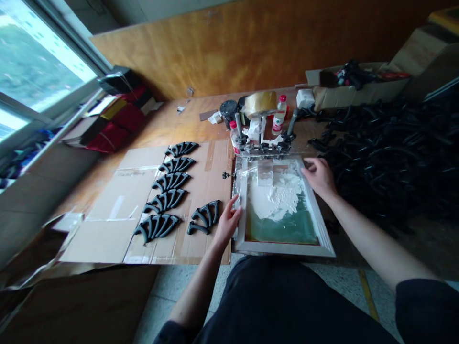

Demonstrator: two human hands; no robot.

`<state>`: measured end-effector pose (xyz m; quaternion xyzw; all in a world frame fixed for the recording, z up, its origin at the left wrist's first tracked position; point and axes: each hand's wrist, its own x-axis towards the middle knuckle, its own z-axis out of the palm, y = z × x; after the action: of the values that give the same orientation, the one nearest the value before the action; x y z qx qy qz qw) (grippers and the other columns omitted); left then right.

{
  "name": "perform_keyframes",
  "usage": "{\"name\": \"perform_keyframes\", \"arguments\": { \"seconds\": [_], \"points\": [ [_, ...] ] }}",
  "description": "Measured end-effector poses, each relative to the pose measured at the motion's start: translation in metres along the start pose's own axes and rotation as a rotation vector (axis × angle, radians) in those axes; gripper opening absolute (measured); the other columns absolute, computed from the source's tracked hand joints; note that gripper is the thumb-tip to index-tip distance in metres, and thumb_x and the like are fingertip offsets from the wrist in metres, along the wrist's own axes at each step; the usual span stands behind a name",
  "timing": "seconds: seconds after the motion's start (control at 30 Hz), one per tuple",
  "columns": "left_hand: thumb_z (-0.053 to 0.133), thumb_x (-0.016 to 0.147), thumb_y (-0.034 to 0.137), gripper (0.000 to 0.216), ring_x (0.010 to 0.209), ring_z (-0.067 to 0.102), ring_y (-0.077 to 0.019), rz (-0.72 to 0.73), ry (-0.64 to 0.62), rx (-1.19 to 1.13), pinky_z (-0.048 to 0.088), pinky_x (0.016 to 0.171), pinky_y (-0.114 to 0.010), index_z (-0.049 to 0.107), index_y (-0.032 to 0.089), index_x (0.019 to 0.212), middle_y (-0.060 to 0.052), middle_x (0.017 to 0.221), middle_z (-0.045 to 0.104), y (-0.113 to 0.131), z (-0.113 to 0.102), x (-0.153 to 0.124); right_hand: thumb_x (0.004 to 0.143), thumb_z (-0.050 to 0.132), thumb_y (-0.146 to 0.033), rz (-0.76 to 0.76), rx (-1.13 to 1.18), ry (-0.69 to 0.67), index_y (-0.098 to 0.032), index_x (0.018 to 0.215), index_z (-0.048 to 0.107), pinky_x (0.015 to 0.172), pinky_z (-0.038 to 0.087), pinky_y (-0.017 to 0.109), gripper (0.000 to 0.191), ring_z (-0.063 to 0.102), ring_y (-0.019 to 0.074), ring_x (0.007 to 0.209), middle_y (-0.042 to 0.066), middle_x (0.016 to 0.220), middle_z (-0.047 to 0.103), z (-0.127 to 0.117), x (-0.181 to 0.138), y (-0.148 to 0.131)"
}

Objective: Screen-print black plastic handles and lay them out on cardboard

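In front of me lies a screen-printing frame (287, 247) with a pale rim and a green mesh, partly covered by thick white ink (283, 196). A clear, ink-smeared scraper (265, 173) rests at the far end of the mesh. At the frame's left edge is my left hand (228, 220), fingers apart and holding nothing visible. My right hand (320, 177) is by the far right edge, fingers loosely bent with a gap to the thumb; whether it touches the rim is unclear. Curved black plastic pieces (206, 215) lie in a small group left of my left hand.
Several rows of black pieces (158, 227) lie on flattened cardboard (107, 210). A large black heap (380, 167) fills the right side. Behind the frame stand a clamp stand (265, 145) with a tape roll (261, 102), bottles (279, 114) and a dark tub (228, 112).
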<state>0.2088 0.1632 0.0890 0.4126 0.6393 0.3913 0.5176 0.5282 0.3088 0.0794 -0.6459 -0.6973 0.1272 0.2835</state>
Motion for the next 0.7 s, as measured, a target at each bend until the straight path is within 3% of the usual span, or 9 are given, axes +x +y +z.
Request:
{"name": "perform_keyframes", "arguments": {
  "seconds": [0.1, 0.13, 0.23, 0.33, 0.43, 0.5, 0.6, 0.7],
  "points": [
    [0.060, 0.083, 0.047, 0.066, 0.054, 0.045, -0.0097, 0.003, 0.033, 0.167, 0.033, 0.053, -0.020, 0.047, 0.025, 0.144, 0.005, 0.064, 0.054, -0.031, 0.007, 0.014, 0.078, 0.072, -0.037, -0.242, -0.040, -0.037, -0.017, 0.136, 0.048, 0.098, 0.044, 0.045, 0.065, 0.050, 0.0306, 0.118, 0.016, 0.140, 0.044, 0.016, 0.012, -0.053],
    [0.059, 0.084, 0.047, 0.064, 0.055, 0.045, -0.0097, 0.011, 0.042, 0.218, 0.034, 0.055, -0.020, 0.047, 0.026, 0.144, 0.005, 0.064, 0.054, -0.037, 0.008, 0.017, 0.075, 0.075, -0.036, -0.321, -0.074, -0.090, -0.017, 0.130, 0.053, 0.097, 0.044, 0.045, 0.062, 0.049, 0.0318, 0.119, 0.015, 0.136, 0.048, 0.022, 0.012, -0.070],
    [0.056, 0.086, 0.048, 0.063, 0.055, 0.046, -0.0099, 0.012, 0.045, 0.296, 0.035, 0.057, -0.020, 0.047, 0.027, 0.144, 0.005, 0.064, 0.054, -0.044, 0.010, 0.024, 0.079, 0.073, -0.032, -0.403, -0.167, -0.308, -0.018, 0.099, 0.066, 0.085, 0.047, 0.038, 0.025, 0.057, 0.0279, 0.101, 0.010, 0.104, 0.065, 0.034, -0.004, -0.101],
    [0.055, 0.086, 0.048, 0.063, 0.056, 0.046, -0.0102, 0.011, 0.030, 0.292, 0.035, 0.057, -0.020, 0.047, 0.027, 0.144, 0.005, 0.064, 0.053, -0.047, 0.008, 0.026, 0.084, 0.062, -0.020, -0.508, -0.167, -0.458, -0.018, 0.086, 0.067, 0.074, 0.045, 0.031, 0.006, 0.060, 0.0227, 0.087, 0.007, 0.089, 0.067, 0.031, -0.036, -0.096],
    [0.056, 0.086, 0.048, 0.062, 0.057, 0.047, -0.0108, 0.007, 0.033, 0.256, 0.034, 0.057, -0.020, 0.048, 0.026, 0.143, 0.005, 0.064, 0.053, -0.048, 0.008, 0.025, 0.080, 0.054, -0.006, -0.745, -0.088, -0.593, -0.020, 0.090, 0.068, 0.075, 0.044, 0.028, 0.022, 0.061, 0.0200, 0.088, 0.006, 0.091, 0.069, 0.018, -0.059, -0.079],
    [0.059, 0.084, 0.047, 0.062, 0.056, 0.047, -0.0111, -0.007, 0.049, 0.214, 0.034, 0.056, -0.021, 0.051, 0.025, 0.141, 0.004, 0.065, 0.053, -0.048, 0.009, 0.025, 0.078, 0.056, -0.007, -0.828, -0.038, -0.676, -0.023, 0.088, 0.069, 0.073, 0.044, 0.027, 0.023, 0.061, 0.0188, 0.086, 0.003, 0.088, 0.069, 0.011, -0.061, -0.073],
    [0.061, 0.082, 0.047, 0.063, 0.056, 0.046, -0.0107, -0.018, 0.053, 0.171, 0.035, 0.055, -0.021, 0.053, 0.023, 0.140, 0.004, 0.066, 0.055, -0.045, 0.010, 0.024, 0.079, 0.061, -0.015, -0.768, -0.013, -0.606, -0.024, 0.084, 0.070, 0.071, 0.044, 0.028, 0.014, 0.063, 0.0197, 0.085, 0.001, 0.085, 0.070, 0.013, -0.056, -0.072],
    [0.060, 0.083, 0.047, 0.064, 0.056, 0.046, -0.0100, -0.008, 0.034, 0.157, 0.035, 0.055, -0.020, 0.051, 0.023, 0.141, 0.004, 0.066, 0.054, -0.043, 0.010, 0.022, 0.082, 0.054, -0.010, -0.740, -0.011, -0.448, -0.021, 0.096, 0.071, 0.077, 0.047, 0.030, 0.025, 0.064, 0.0214, 0.092, 0.005, 0.097, 0.072, 0.025, -0.065, -0.069]
  ]
}}
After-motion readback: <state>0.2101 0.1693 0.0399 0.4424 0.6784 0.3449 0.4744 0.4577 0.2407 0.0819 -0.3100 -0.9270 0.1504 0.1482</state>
